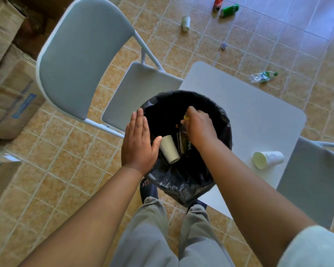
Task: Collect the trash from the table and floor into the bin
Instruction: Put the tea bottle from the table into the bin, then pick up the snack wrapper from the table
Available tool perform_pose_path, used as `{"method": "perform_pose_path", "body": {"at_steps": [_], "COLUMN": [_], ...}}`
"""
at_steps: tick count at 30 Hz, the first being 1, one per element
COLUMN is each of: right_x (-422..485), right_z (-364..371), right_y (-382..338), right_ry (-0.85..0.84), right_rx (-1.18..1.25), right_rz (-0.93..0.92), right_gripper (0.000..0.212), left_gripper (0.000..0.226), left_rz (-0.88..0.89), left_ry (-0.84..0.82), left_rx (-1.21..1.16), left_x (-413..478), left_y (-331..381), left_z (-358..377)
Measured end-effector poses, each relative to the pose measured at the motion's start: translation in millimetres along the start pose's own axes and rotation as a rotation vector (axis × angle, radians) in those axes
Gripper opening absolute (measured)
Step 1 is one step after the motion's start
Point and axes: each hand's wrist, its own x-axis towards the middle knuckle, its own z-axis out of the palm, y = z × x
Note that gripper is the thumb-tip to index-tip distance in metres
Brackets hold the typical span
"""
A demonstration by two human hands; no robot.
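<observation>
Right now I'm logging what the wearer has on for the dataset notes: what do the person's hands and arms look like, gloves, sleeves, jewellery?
Both hands are bare: the left hand and the right hand show no gloves, rings or watch. Both forearms are uncovered to past the elbow. On the right arm, a short pale sleeve appears at the picture's lower corner; no left sleeve is in view.

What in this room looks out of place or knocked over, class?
Litter lies about: a paper cup tipped on its side on the table, and on the floor another cup, a red can, a green can, a crushed plastic bottle and a small paper scrap.
</observation>
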Motion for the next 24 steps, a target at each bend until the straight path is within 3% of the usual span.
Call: {"method": "perform_pose_path", "body": {"at_steps": [1, 5, 9, 13, 17, 22, 24], "right_x": [4.9, 5.2, -23.3, -57.2, -80.3, -86.6, -83.1], "right_z": [0.8, -1.0, -8.9, -13.2, -7.4, 8.8, 17.7], "right_y": [1.7, 5.8, 19.2, 48.3, 79.7, 121.2, 143.5], "right_ry": [-0.014, -0.009, 0.310, 0.547, 0.557, 0.602, 0.587], "right_rx": [-0.006, -0.158, -0.113, -0.029, 0.109, 0.379, 0.379], "right_rz": [0.023, -0.073, -0.266, -0.303, -0.162, 0.152, 0.276], "right_gripper": [0.005, 0.032, 0.025, 0.034, 0.044, 0.039, 0.036], "left_gripper": [0.073, 0.073, 0.073, 0.073, 0.073, 0.074, 0.074], "left_rz": [0.001, -0.006, -0.009, -0.016, -0.019, -0.006, 0.000], "left_ry": [-0.002, -0.018, -0.028, -0.020, -0.016, 0.005, 0.020], "left_rx": [-0.003, 0.007, 0.000, 0.000, -0.004, 0.017, 0.018], "left_x": [0.0, 0.5, 0.7, 1.0, 0.9, 1.7, 1.2], "left_y": [0.0, -0.8, -1.0, -2.8, -3.0, -4.2, -4.5], "left_z": [0.3, -0.3, 0.6, 1.9, 2.9, 3.9, 5.3]}}
